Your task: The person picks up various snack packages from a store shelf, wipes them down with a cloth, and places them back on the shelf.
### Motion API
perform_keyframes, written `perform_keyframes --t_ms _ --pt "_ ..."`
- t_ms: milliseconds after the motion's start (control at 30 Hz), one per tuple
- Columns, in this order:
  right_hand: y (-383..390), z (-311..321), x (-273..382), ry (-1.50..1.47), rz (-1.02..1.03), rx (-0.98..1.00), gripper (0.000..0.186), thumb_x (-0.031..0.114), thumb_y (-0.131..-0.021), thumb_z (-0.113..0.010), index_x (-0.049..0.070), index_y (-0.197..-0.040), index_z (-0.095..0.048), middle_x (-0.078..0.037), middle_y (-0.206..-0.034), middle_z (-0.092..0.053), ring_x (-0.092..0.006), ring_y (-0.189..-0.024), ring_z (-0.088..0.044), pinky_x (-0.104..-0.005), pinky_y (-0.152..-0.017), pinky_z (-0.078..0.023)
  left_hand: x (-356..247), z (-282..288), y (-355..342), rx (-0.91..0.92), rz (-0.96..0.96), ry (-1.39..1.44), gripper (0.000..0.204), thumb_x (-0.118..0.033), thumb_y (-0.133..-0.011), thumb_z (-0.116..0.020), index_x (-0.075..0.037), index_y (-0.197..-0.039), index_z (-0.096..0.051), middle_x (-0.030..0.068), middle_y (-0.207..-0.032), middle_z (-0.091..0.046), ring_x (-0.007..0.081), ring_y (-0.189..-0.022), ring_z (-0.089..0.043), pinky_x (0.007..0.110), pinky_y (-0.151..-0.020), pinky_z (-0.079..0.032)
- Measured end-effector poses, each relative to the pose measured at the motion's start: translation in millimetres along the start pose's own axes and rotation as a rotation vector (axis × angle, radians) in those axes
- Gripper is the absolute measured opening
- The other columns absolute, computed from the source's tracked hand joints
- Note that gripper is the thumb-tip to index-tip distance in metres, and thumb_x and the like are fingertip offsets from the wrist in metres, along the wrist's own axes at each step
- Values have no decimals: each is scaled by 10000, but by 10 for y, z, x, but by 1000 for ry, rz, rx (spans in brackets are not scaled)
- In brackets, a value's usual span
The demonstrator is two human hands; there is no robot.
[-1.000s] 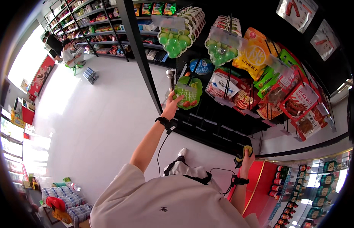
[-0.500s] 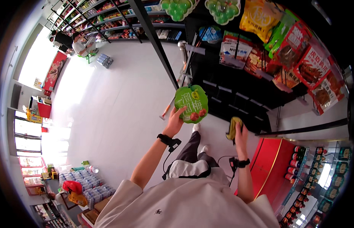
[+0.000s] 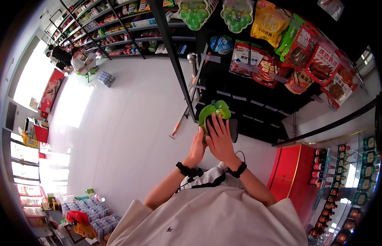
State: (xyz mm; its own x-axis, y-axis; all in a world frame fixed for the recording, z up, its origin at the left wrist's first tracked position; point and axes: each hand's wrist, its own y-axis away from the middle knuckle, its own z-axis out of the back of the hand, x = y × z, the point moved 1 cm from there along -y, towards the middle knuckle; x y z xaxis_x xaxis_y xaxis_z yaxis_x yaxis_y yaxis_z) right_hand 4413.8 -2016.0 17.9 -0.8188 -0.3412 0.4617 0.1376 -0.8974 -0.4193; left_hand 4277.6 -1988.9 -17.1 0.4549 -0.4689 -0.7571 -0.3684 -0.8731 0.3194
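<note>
In front of me, below the hanging snacks, my left hand (image 3: 196, 148) is closed on the lower left edge of a green, fruit-shaped snack package (image 3: 207, 111). My right hand (image 3: 221, 142) lies over the front of the package with its fingers extended. Beneath those fingers is a cloth (image 3: 234, 129), its dark side showing past the hand on the right. Most of the package's front is hidden by the hand and cloth. Both wrists wear black straps with small devices.
Ahead right stands a black rack (image 3: 248, 102) with hanging snack bags (image 3: 271, 22) and green fruit-shaped packs (image 3: 195, 15). A red cabinet (image 3: 286, 168) and bottle shelves (image 3: 336, 176) are at right. Bottled water packs (image 3: 90, 211) sit lower left; people (image 3: 82, 61) are at far left.
My right hand has moved left and up with the cloth, from beside the package onto its front. The package has tilted and its front is now largely covered.
</note>
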Motion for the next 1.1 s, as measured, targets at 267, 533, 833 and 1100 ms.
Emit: perform_keyframes --t_ms 267,533,833,1100 --pt "-833 -107 117 -266 -74 -162 560 311 -1122 -369 -65 -1531 -440 -199 -1679 -336 -418 -1568 -260 -591 -1265 -162 -499 435 -74 195 -88 -112 514 -479 -1146 -382 -70 -1408 -551 17 -1274 -606 125 -1108 -552 327 -971 -453" --pt "-678 -534 1090 -123 137 63 517 256 -1076 -466 -10 -1519 -492 -136 -1651 -411 -323 -1554 -332 -542 -1261 -231 -1368 717 103 63 123 257 544 -503 -1142 -341 -123 -1508 -475 82 -1497 -538 247 -1379 -519 426 -1178 -411" --pt "-1283 -594 1227 -291 -77 -153 465 219 -1092 -441 -25 -1478 -527 -135 -1592 -497 -331 -1533 -372 -522 -1260 -251 -1548 1260 241 259 13 104 514 -437 -1155 -361 -79 -1515 -437 70 -1462 -566 202 -1326 -565 416 -1125 -459" --pt "-967 -723 1518 -167 31 -131 400 193 -1081 -465 -29 -1377 -616 -115 -1566 -531 -325 -1517 -399 -561 -1251 -254 -1774 1299 434 164 81 198 567 -493 -1143 -353 -80 -1514 -462 67 -1445 -583 226 -1315 -572 423 -1120 -459"
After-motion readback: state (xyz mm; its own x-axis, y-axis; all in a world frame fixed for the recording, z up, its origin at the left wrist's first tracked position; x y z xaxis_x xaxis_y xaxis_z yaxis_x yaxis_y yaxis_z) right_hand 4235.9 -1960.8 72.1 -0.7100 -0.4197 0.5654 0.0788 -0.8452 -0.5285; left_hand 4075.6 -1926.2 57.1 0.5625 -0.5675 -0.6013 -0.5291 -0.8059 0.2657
